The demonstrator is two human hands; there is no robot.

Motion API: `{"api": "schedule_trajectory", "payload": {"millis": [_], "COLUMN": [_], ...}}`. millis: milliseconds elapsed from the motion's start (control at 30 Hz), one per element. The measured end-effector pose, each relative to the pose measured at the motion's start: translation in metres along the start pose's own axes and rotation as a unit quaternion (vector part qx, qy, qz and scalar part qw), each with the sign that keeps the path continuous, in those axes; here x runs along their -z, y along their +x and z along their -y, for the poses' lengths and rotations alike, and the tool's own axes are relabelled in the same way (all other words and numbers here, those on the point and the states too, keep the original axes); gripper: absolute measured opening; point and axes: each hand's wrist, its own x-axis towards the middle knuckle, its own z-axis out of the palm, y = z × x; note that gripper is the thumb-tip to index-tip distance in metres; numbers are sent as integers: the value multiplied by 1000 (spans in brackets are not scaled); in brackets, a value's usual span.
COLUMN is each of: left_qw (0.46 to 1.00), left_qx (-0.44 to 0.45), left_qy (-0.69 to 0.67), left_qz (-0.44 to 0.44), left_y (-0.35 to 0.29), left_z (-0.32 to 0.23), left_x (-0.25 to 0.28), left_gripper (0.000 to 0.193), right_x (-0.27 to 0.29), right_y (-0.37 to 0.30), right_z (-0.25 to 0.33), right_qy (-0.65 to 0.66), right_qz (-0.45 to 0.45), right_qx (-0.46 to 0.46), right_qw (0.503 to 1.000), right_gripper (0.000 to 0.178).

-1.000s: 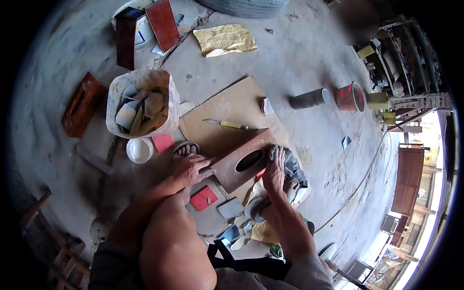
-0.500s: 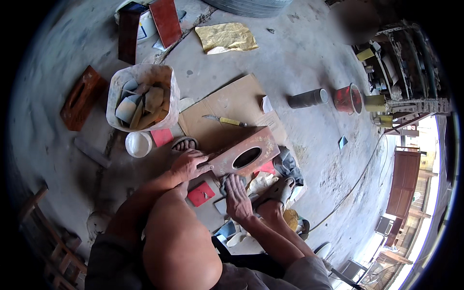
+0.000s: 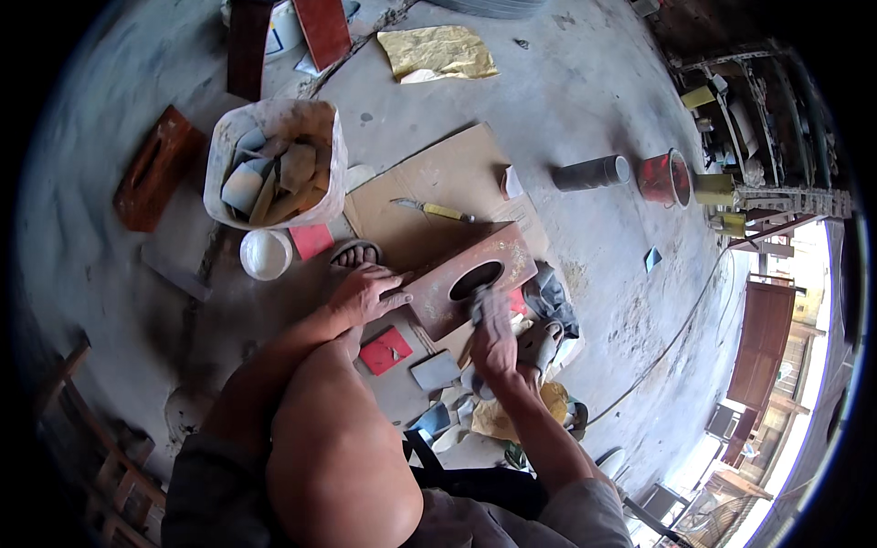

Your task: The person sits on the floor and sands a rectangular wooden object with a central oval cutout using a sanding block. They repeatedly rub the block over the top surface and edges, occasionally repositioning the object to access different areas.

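Observation:
A reddish-brown wooden box point(image 3: 438, 297) with an oval hole in one face, like a tissue box, lies tilted near my feet. My left hand point(image 3: 365, 294) grips its left end, thumb stretched along the edge. My right hand point(image 3: 494, 336) is at the box's lower edge beside the oval hole, its fingers smeared by motion, so whatever is under them is unclear. A red sanding-type sheet point(image 3: 385, 351) and a grey flat piece point(image 3: 436, 371) lie just below the box. Beyond it, a yellow-handled folding saw or knife point(image 3: 443, 211) rests on flattened cardboard point(image 3: 457, 164).
A white tub point(image 3: 340, 173) of worn abrasive pieces stands left, beside a small white cup point(image 3: 266, 255). A second slotted brown box point(image 3: 157, 171) lies farther left. Crumpled yellow paper point(image 3: 438, 53) is at the back. A dark cylinder point(image 3: 589, 173) and red bucket point(image 3: 664, 179) sit right.
My right hand has moved up and right along the box's lower edge, from its lower-left corner to near the hole. My left hand keeps its hold. The whole view has shifted slightly.

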Motion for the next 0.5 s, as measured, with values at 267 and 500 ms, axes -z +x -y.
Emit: {"api": "schedule_trajectory", "payload": {"millis": [267,500], "left_qw": [1000,1000], "left_qx": [2,-3], "left_qy": [13,10], "left_qz": [-20,5], "left_y": [-11,-11], "left_z": [5,10], "left_x": [-3,-7], "left_gripper": [41,45], "right_x": [-11,-7], "right_y": [3,37], "right_z": [68,50], "right_qy": [50,45], "right_qz": [28,-10], "right_qx": [78,87], "right_qw": [995,995], "right_gripper": [66,57]}}
